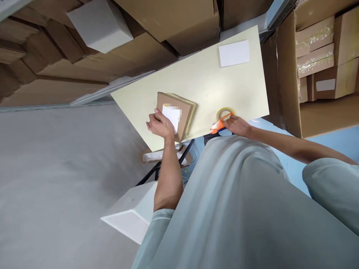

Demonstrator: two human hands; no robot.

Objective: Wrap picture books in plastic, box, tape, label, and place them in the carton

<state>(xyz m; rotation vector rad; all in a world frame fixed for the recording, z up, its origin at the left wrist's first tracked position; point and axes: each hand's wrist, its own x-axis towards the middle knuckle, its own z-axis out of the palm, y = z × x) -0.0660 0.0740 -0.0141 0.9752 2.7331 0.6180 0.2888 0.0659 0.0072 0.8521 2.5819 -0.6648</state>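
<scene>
A small taped cardboard box (184, 106) lies on the cream tabletop, with a white paper label (171, 115) on its upper face. Against the label's left side rests my left hand (159, 124), its fingers curled closed; whether anything is inside them is hidden. My right hand (237, 125), at the table's front edge, is closed on an orange tape dispenser (216, 127). A yellowish roll of tape (224, 111) shows at the dispenser, partly behind my fingers.
Another white paper sheet (234, 53) lies at the far right of the cream table (207, 82). Stacked cartons (179, 22) and a white box (99, 24) stand behind. An open carton (280, 74) holding several small boxes is on the right. Below left is a white box-like object (131, 209).
</scene>
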